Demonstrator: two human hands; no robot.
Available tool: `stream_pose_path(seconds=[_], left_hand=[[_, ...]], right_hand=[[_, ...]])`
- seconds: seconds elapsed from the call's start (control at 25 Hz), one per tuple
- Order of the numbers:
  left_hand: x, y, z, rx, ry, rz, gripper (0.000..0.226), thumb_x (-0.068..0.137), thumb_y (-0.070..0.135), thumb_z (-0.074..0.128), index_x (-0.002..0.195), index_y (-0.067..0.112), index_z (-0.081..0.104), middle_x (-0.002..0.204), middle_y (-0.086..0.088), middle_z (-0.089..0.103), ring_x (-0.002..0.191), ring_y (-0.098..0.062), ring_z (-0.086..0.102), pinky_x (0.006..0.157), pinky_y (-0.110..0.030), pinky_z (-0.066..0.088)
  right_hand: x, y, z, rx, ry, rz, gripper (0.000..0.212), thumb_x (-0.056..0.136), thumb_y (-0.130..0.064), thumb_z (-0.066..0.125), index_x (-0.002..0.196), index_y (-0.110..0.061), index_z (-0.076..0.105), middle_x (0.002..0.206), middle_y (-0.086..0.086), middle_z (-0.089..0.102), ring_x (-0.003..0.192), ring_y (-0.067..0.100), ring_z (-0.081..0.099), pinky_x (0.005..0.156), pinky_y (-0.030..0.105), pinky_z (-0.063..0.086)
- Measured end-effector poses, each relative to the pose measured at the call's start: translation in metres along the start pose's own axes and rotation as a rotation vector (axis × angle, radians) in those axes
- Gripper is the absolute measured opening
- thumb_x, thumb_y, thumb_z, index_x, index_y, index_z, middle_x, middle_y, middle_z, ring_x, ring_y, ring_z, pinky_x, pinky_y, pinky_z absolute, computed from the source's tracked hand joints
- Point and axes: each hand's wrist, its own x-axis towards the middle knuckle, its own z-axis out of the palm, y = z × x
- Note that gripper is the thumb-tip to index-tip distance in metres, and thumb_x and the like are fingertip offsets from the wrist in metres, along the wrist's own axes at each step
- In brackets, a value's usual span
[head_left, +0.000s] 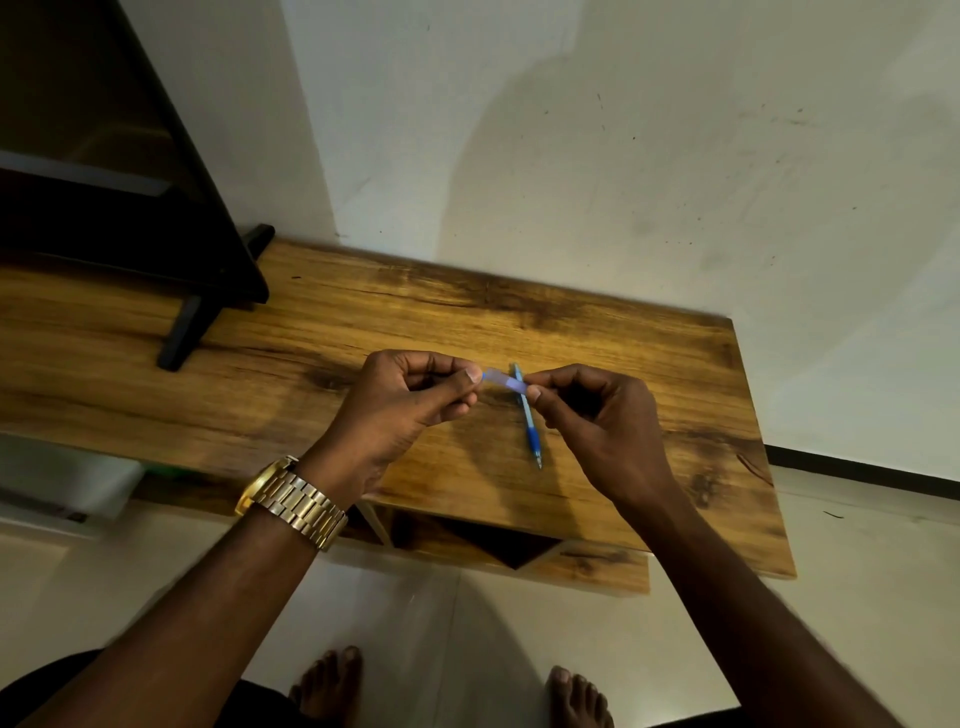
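Far left there's a black screen (104, 208) on the wooden bench (649, 338), with one dark stand foot (182, 332) sticking out toward the front edge. Moving over, the person has a chunky gold watch (291, 499) on the left wrist.

The left hand (400, 410) is curled up, thumb and forefinger pinching the left end of a small pale purple piece (503, 381). It looks like a short see-through tube with a bit of blue at that end, but I honestly can't tell what it is. It's held up over the middle of the bench, roughly level, bridging the two hands.

Right behind it from where I'm standing, a blue pen (531, 431) lies flat on the bench, tip pointing back toward the person, and its far end passes under the purple piece.

Then the right hand (597, 421), also curled, is pinching the right end of the piece with its fingertips, other fingers tucked in.

Down below, two bare feet (576, 696) on the pale floor, and a plain scuffed wall (675, 156) behind the bench.
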Motion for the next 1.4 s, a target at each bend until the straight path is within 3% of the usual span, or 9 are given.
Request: stream_pose_path(seconds=[0.24, 0.36, 0.68, 0.88, 1.08, 1.28, 1.4], left_hand=[[-0.002, 0.001, 0.000, 0.048, -0.002, -0.004, 0.014, 0.091, 0.019, 0.085, 0.104, 0.016, 0.086, 0.100, -0.010, 0.086, 0.092, -0.015, 0.083, 0.079, -0.021, 0.066], [-0.004, 0.002, 0.000, 0.067, -0.009, -0.012, 0.019, 0.087, 0.021, 0.086, 0.105, 0.013, 0.085, 0.100, -0.010, 0.086, 0.090, -0.013, 0.083, 0.078, -0.021, 0.066], [0.003, -0.005, 0.007, -0.219, 0.055, -0.085, 0.026, 0.077, 0.026, 0.090, 0.100, 0.014, 0.088, 0.100, -0.010, 0.086, 0.088, -0.011, 0.082, 0.078, -0.020, 0.064], [-0.002, -0.014, 0.022, -0.409, 0.151, -0.124, 0.035, 0.064, 0.030, 0.095, 0.094, 0.013, 0.089, 0.100, -0.009, 0.086, 0.087, -0.010, 0.083, 0.073, -0.018, 0.064], [-0.005, -0.009, 0.026, -0.485, 0.168, -0.155, 0.025, 0.069, 0.023, 0.091, 0.092, 0.013, 0.089, 0.103, -0.011, 0.086, 0.088, -0.011, 0.084, 0.071, -0.019, 0.065], [-0.009, -0.011, 0.031, -0.474, 0.210, -0.178, 0.030, 0.075, 0.025, 0.090, 0.103, 0.015, 0.086, 0.106, -0.008, 0.086, 0.089, -0.009, 0.083, 0.069, -0.020, 0.065], [-0.010, -0.011, 0.033, -0.514, 0.220, -0.178, 0.032, 0.073, 0.024, 0.089, 0.103, 0.012, 0.086, 0.104, -0.007, 0.086, 0.086, -0.008, 0.083, 0.067, -0.018, 0.064]], right_hand=[[0.001, 0.000, -0.004, -0.021, -0.056, 0.002, 0.013, 0.097, -0.020, 0.082, 0.109, -0.020, 0.086, 0.099, -0.009, 0.086, 0.086, 0.003, 0.079, 0.075, 0.023, 0.062], [0.001, 0.001, -0.006, -0.025, -0.082, 0.012, 0.013, 0.097, -0.022, 0.082, 0.109, -0.021, 0.086, 0.099, -0.006, 0.086, 0.085, 0.007, 0.079, 0.076, 0.031, 0.065], [0.001, 0.001, 0.003, 0.083, -0.059, 0.042, 0.012, 0.095, -0.022, 0.084, 0.106, -0.019, 0.087, 0.088, 0.001, 0.085, 0.077, 0.009, 0.077, 0.077, 0.038, 0.064], [-0.004, 0.001, 0.012, 0.146, -0.034, 0.092, 0.009, 0.094, -0.021, 0.085, 0.103, -0.019, 0.086, 0.086, 0.010, 0.082, 0.079, 0.027, 0.079, 0.079, 0.046, 0.066], [-0.003, -0.001, 0.012, 0.197, -0.018, 0.129, 0.011, 0.095, -0.020, 0.084, 0.105, -0.017, 0.086, 0.091, 0.017, 0.082, 0.090, 0.042, 0.078, 0.086, 0.061, 0.064], [-0.003, -0.006, 0.007, 0.059, -0.028, 0.077, 0.012, 0.095, -0.023, 0.084, 0.107, -0.020, 0.086, 0.092, 0.000, 0.085, 0.085, 0.017, 0.081, 0.083, 0.050, 0.068], [-0.003, -0.006, 0.007, 0.053, -0.029, 0.078, 0.013, 0.094, -0.023, 0.085, 0.106, -0.020, 0.085, 0.091, 0.002, 0.085, 0.082, 0.019, 0.081, 0.081, 0.047, 0.069]])
